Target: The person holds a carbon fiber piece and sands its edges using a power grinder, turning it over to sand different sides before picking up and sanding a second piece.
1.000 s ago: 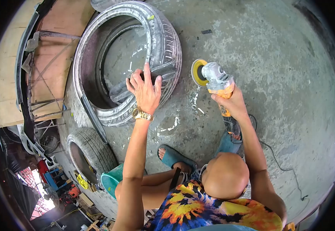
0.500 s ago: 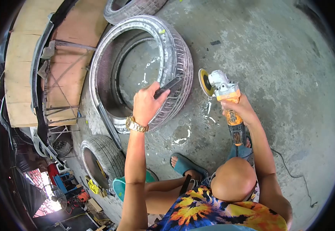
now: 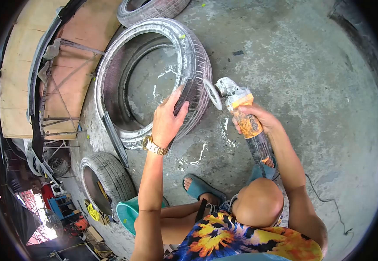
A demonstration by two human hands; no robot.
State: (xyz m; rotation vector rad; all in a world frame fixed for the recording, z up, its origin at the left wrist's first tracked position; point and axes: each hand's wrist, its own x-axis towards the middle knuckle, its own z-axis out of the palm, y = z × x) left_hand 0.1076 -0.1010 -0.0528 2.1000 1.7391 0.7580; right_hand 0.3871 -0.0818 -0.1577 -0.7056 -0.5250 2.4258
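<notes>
A large dusty tire (image 3: 195, 56) lies on its side on the concrete. My left hand (image 3: 168, 117), with a gold watch on the wrist, holds a dark rubber strip (image 3: 185, 96) against the tire's tread side. In my right hand (image 3: 258, 118) is an orange and grey angle grinder (image 3: 247, 117), gripped around its body. Its round disc (image 3: 212, 94) is beside the tread, close to the strip; whether they touch is hard to tell. Another dark strip (image 3: 114, 138) leans on the tire's near left side.
A smaller tire (image 3: 106, 176) and a green basin (image 3: 129, 214) are at the lower left. Another tire (image 3: 152, 11) lies beyond the large one. Wooden panels (image 3: 74, 65) stand at left. A cable (image 3: 328, 200) runs over the floor at right, near my sandalled feet.
The grinder has moved left, towards the tire, and its disc now appears more face-on. My left hand has shifted slightly, with the strip now lying closer along the tread.
</notes>
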